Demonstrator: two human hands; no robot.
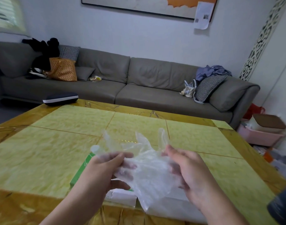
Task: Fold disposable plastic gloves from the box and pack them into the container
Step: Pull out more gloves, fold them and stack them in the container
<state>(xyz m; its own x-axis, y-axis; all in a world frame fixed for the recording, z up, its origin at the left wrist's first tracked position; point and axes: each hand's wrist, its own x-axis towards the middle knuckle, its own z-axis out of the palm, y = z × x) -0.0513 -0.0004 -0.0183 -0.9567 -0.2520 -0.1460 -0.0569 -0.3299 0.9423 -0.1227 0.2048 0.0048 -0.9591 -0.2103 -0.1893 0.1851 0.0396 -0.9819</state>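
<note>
Both hands, left hand (105, 166) at 9 o'clock and right hand (187, 168) at 3, pinch the clear glove (145, 169), spreading it; next it needs flattening, then folding.

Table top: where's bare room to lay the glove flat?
Bare table ahead of both hands, up to the dark case at the far left corner; also left of the green box. Crowded near edge: box, white paper, glove, dark container at right.
</note>
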